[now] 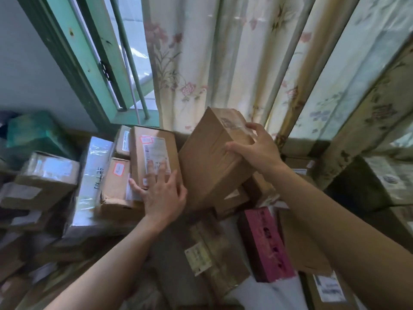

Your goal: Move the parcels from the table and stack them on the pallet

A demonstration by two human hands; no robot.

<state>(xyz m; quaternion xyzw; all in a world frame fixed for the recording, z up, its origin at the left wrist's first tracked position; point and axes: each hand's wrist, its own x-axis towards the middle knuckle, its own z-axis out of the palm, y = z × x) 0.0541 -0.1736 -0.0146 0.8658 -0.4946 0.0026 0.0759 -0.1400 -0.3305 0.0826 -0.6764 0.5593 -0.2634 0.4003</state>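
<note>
Near the bottom there's a labelled flat parcel [207, 253] and a pink box [266, 245] on the heap. Left hand [164, 193] lies flat, fingers spread, on a labelled brown box [152, 153]. Right hand [257, 148] grips a tilted brown parcel [210, 162] by the floral curtain [223, 59].

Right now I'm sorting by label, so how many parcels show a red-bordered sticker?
2: the upright labelled box under the left hand, and the smaller dented box just to its left. Other parcels' stickers may be hidden or blurred.
</note>
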